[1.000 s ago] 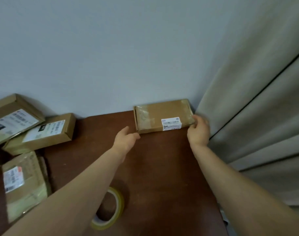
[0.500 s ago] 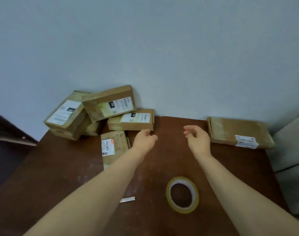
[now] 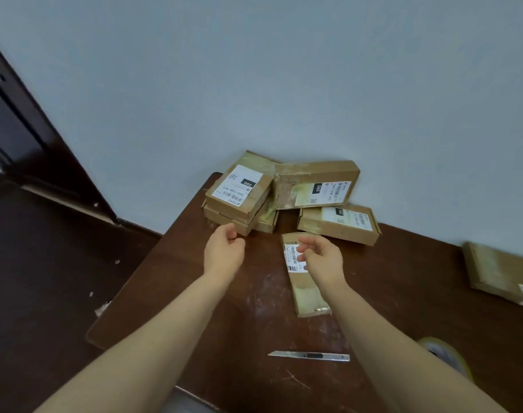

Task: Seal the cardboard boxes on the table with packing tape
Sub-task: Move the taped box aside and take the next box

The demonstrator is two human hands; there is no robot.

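Note:
Several flat cardboard boxes with white labels are piled at the table's far left corner against the wall: a stacked pair (image 3: 239, 195), a tilted box (image 3: 315, 183) and a box (image 3: 340, 223) to their right. A narrow box (image 3: 306, 290) lies flat in front of the pile. My left hand (image 3: 224, 253) hovers just short of the stacked pair, fingers loosely curled, holding nothing. Over the narrow box's label, my right hand (image 3: 324, 259) is also loosely curled and empty. The yellowish tape roll (image 3: 446, 354) lies at the right, partly behind my right forearm.
A silver utility knife (image 3: 309, 356) lies on the brown table (image 3: 194, 308) near the front. Another flat box (image 3: 498, 272) sits at the right edge by the wall. The table's left edge drops to dark floor (image 3: 45, 278); a dark door frame (image 3: 31, 144) stands at far left.
The view has swung left from the right-hand box to the pile. Both hands let go of that box and moved left, now hovering by the stacked pair and over the narrow box.

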